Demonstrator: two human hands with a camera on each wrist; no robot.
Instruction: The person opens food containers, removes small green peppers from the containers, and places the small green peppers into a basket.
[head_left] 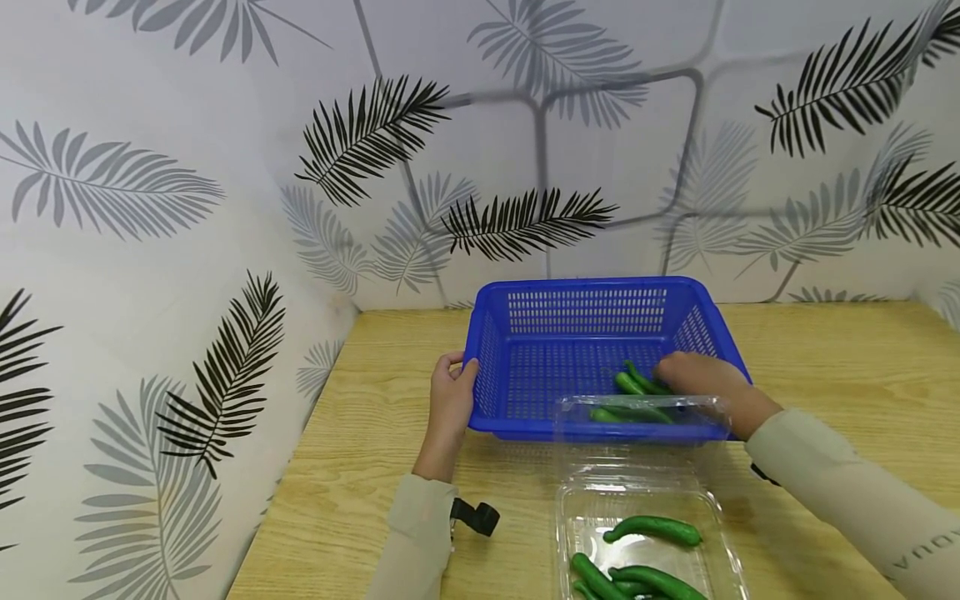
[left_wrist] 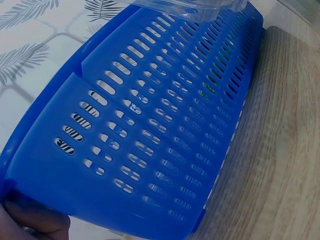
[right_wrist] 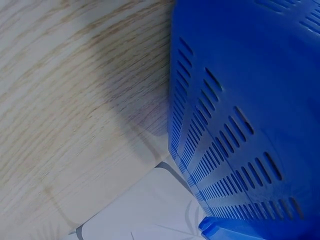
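Note:
A blue plastic basket point(head_left: 581, 431) with slotted walls stands on the table. My left hand point(head_left: 452, 400) grips its left rim, thumb on top; in the left wrist view that hand point(left_wrist: 35, 220) shows at the basket's corner. My right hand point(head_left: 701, 379) reaches over the right side into the basket, touching green peppers point(head_left: 630, 383) near its front right; its fingertips are hidden, so a hold cannot be made out. In front lies an open clear plastic clamshell box point(head_left: 564, 517) with several green peppers point(head_left: 656, 528) in it. Its raised lid point(head_left: 637, 402) overlaps the basket's front rim.
The wooden table point(head_left: 360, 467) meets a leaf-patterned wall point(head_left: 495, 150) behind the basket and another at the left. A black wrist strap mount point(head_left: 476, 517) sticks out from my left sleeve. The right wrist view shows the basket's slotted outer wall point(right_wrist: 235, 145).

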